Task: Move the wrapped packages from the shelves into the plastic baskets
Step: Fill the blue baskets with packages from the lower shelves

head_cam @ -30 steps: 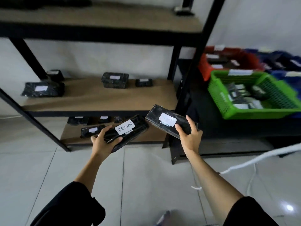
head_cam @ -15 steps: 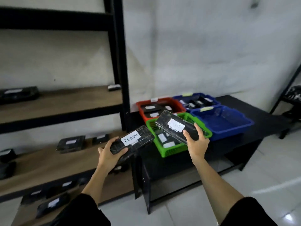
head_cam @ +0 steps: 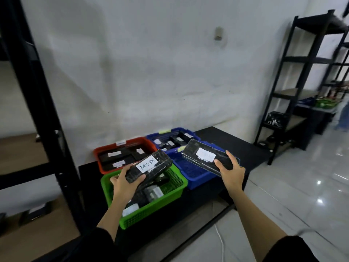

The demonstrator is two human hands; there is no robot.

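Both hands' fingers still grip black packages, the left hand (head_cam: 123,184) now over the green basket (head_cam: 175,188), the right hand (head_cam: 231,170) over the blue basket (head_cam: 196,176).

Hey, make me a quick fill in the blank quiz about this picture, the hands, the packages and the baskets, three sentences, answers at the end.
1. The package in the left hand has a white label with the handwritten word ____.
2. The left hand holds its package over the ____ basket.
3. The right hand holds the other package over a basket coloured ____.

Missing words: RETURN; green; blue
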